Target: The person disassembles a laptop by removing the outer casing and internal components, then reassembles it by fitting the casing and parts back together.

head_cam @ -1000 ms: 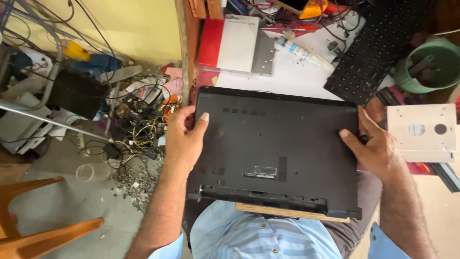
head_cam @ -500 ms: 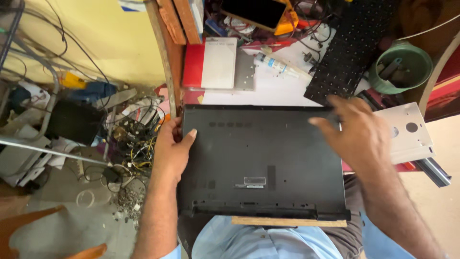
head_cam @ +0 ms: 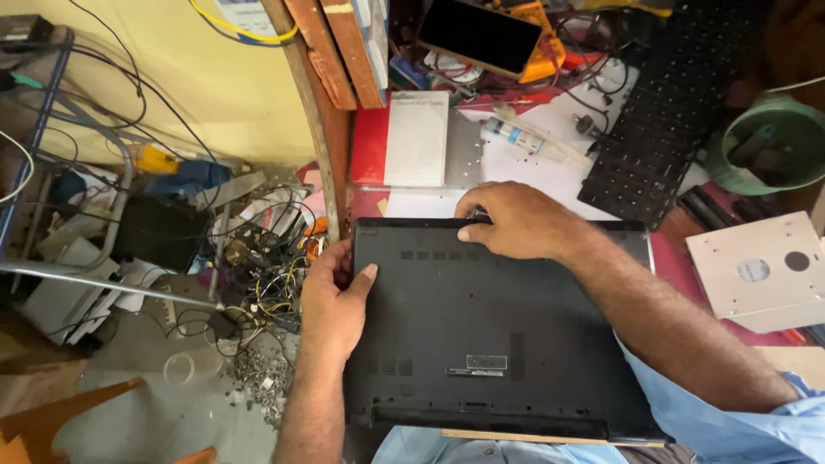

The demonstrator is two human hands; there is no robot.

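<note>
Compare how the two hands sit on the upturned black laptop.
The left hand grips the laptop at its left edge, thumb on top; the right hand reaches across to the far edge, fingers curled over it. The left arm is bare; the right wears a blue sleeve. Both touch the laptop.

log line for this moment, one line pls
left hand: grips left edge of upturned black laptop | right hand: fingers on its far edge | nearby: loose keyboard, green bowl

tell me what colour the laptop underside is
Black, matte, seen in the head view: laptop.
</note>
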